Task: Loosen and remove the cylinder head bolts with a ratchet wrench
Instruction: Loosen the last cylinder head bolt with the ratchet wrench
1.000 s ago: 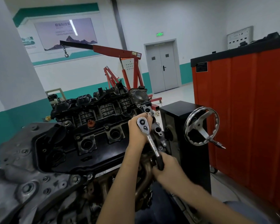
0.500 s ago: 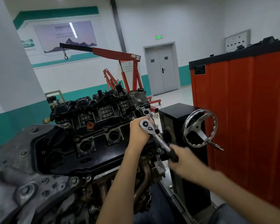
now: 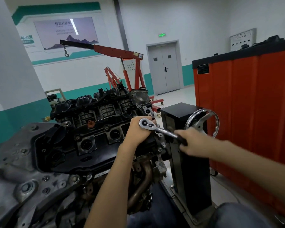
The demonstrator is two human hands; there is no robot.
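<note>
Grimy black engine block (image 3: 89, 137) fills the lower left, a red hoist crane (image 3: 118, 52) behind. At centre, the left hand (image 3: 139, 130) grip cups the chrome ratchet wrench (image 3: 161, 130) head; the right hand (image 3: 192, 142) clasps its handle, crowding a chrome handwheel (image 3: 215, 122). Orange-red cabinet (image 3: 253, 104) at right.

Count on inspection: one engine (image 3: 97, 112), one ratchet wrench (image 3: 155, 127), one handwheel (image 3: 200, 123). Two hands: left hand (image 3: 136, 129), right hand (image 3: 192, 142). One red engine crane (image 3: 118, 52), one double door (image 3: 164, 68), one orange cabinet (image 3: 245, 104).
</note>
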